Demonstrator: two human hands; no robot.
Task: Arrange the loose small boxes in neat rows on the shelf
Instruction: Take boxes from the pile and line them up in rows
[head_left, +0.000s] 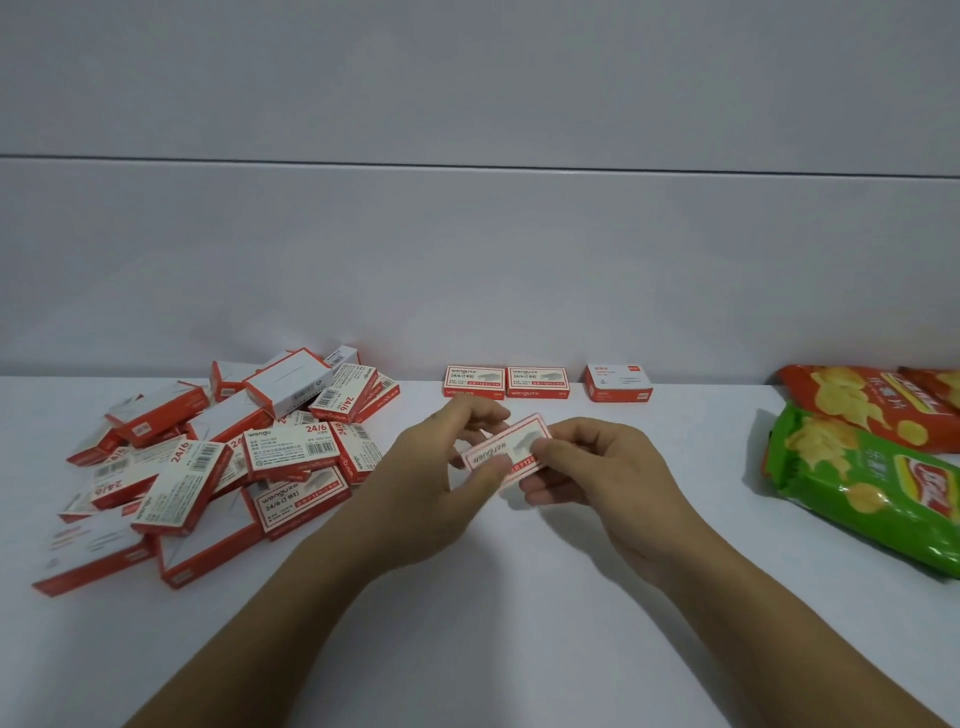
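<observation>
The left grip and right grip each pinched an end of one staple box, fingers covering its corners; right of it, crisp bags were cut off.

The bare left forearm and right forearm rise from the lower edge and converge, so that the left hand and right hand meet mid-frame, the 2 pinching 1 tilted small box between curled fingers and thumbs.
</observation>
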